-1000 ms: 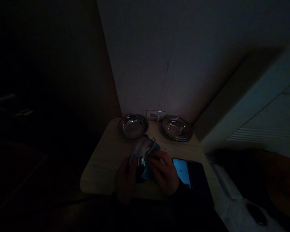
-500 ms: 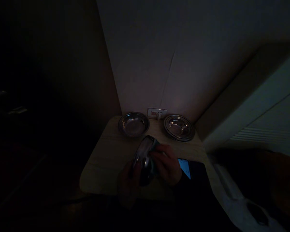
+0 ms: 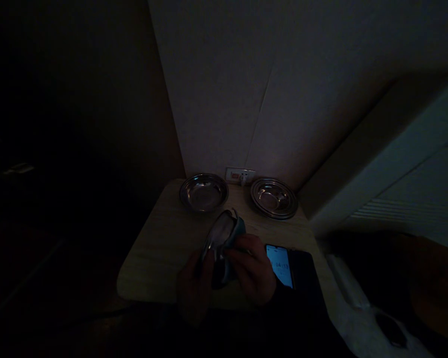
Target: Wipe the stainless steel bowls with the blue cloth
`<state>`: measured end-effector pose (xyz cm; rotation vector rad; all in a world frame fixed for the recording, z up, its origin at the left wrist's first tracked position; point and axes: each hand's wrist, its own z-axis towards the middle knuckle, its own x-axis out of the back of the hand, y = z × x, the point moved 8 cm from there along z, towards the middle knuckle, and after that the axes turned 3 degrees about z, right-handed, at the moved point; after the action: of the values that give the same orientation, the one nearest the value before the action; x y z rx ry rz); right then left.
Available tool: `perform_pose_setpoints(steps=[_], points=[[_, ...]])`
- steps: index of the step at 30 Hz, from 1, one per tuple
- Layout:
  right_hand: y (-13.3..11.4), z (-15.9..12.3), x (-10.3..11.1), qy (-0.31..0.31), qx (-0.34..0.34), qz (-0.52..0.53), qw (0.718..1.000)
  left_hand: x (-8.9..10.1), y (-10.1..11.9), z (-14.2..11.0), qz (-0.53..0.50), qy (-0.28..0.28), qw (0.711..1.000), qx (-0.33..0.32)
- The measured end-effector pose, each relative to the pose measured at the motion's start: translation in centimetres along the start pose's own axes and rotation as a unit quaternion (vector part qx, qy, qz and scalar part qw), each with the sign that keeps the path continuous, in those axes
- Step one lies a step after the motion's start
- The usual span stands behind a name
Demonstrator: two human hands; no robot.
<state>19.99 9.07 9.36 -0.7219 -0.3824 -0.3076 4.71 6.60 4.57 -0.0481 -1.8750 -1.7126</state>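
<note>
In dim light, my left hand (image 3: 195, 283) grips the near left edge of a shiny metal bowl (image 3: 220, 231), tilted up over the table. Against the bowl's right side, my right hand (image 3: 254, 268) has its fingers closed on a teal cloth (image 3: 239, 227), which wraps part of the rim. The bowl's lower part is dark and partly hidden by my fingers. Behind it, a single metal dish (image 3: 204, 193) sits at the back left of the table, and a stack of metal dishes (image 3: 273, 198) at the back right.
The pale wooden table (image 3: 153, 248) stands against a wall with a socket panel (image 3: 239, 175) holding a plug. A lit phone (image 3: 279, 266) lies by my right forearm. Beyond the table's right side is a pale surface with a dark oval object (image 3: 391, 329).
The cloth shows more along the bowl's right side, and my right hand has shifted slightly lower and left. More of the phone's screen is visible. The view has moved a little.
</note>
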Motion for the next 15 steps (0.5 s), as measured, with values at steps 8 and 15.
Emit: perform_pose_setpoints(steps=[8, 15], points=[[-0.7, -0.1, 0.1, 0.003, 0.002, 0.005, 1.000, -0.2, 0.3, 0.0, 0.014, 0.003, 1.000, -0.005], [-0.1, 0.7, 0.7, 0.007, -0.035, 0.004, 0.999, -0.7, 0.4, -0.3, 0.016, -0.006, 1.000, -0.018]])
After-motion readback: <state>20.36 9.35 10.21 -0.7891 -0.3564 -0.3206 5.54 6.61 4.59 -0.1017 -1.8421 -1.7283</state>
